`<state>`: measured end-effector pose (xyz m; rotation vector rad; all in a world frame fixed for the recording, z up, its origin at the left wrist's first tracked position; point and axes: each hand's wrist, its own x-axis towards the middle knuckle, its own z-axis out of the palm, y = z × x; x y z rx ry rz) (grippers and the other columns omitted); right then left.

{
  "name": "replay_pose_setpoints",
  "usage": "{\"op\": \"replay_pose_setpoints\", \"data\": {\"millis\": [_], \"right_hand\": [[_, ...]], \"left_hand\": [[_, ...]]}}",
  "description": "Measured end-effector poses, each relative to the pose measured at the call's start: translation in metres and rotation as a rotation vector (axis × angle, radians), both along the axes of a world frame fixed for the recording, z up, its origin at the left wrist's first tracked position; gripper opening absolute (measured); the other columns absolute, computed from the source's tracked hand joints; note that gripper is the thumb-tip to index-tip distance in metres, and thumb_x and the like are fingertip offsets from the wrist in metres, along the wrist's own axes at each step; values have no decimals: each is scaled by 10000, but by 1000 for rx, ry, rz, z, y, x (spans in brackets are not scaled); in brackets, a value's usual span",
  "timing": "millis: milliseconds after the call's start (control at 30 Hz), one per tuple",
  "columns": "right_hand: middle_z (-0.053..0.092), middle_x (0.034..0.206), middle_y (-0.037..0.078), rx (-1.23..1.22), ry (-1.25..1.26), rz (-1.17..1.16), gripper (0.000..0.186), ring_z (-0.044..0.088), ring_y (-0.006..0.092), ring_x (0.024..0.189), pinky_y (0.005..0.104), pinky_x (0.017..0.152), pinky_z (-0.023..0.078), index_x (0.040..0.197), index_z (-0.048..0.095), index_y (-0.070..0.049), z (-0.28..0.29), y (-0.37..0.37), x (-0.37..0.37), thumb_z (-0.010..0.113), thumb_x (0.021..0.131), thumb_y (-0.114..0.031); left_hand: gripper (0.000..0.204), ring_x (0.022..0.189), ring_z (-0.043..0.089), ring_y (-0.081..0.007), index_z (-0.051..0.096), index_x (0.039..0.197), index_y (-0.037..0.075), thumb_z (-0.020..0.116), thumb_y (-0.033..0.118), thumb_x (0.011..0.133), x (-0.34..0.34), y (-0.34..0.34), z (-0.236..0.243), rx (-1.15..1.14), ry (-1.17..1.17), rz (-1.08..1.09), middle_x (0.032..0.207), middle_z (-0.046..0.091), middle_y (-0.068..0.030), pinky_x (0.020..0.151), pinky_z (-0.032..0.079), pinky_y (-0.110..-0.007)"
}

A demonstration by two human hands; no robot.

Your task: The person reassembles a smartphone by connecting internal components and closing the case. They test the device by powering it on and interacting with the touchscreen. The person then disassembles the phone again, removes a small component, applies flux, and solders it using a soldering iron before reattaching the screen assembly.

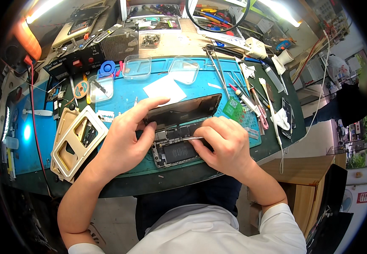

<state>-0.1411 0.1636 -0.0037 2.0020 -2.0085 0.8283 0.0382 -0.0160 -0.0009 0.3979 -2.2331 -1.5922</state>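
On the blue mat, the opened phone shows its black battery, the left hand gripping its raised dark screen, the right hand pinching a silvery tool.

White lettering shows up there on the black box, and over at far right, pale marks cross a red sign, too small to read.

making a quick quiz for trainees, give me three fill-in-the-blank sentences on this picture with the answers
The left hand holds the raised ____ of the opened phone.
A slim metal tool is in the ____ hand.
The flat sheet on the mat is coloured ____.

Missing words: screen; right; white.
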Motion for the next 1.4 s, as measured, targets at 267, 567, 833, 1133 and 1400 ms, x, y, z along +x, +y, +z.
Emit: {"op": "replay_pose_setpoints", "data": {"millis": [267, 567, 833, 1133, 1400], "right_hand": [[606, 845, 27, -14, -9, 15, 166, 613, 222, 731, 363, 643, 479, 850, 660, -99, -1, -1, -1, 814, 796, -135], [611, 852, 27, -16, -25, 23, 176, 621, 227, 740, 363, 646, 485, 855, 657, -96, -2, -1, -3, 813, 778, -115], [614, 847, 36, -42, -67, -18, 171, 625, 238, 734, 366, 650, 491, 850, 662, -91, -4, -1, -1, 814, 775, -114], [598, 820, 29, 27, -10, -39, 161, 609, 229, 708, 362, 637, 483, 811, 653, -95, 4, 2, -2, 805, 778, -137], [614, 810, 27, 78, 25, -66, 153, 630, 229, 712, 361, 627, 493, 801, 661, -97, 12, 2, 2, 806, 776, -140]], "left_hand": [[492, 1111, 711, -255, 586, 1419, 25, 549, -104, 946, -2, 1, -5, 5, 58, 38, 1260, 694, -173, 928, 594, -357], [503, 1068, 647, -89, 546, 1463, 12, 515, -123, 979, -1, 0, 0, -18, 3, 5, 1315, 647, -95, 898, 545, -249], [506, 1050, 648, -85, 545, 1467, 15, 516, -121, 981, 0, 0, -1, -15, 1, 4, 1303, 650, -97, 885, 544, -244], [496, 1094, 649, -98, 544, 1460, 2, 511, -124, 981, 0, 0, -2, -17, 22, 3, 1319, 649, -102, 919, 543, -249], [491, 1090, 647, -97, 542, 1454, -7, 504, -130, 980, 1, 0, 3, -23, -23, -7, 1317, 649, -109, 916, 544, -249]]}}
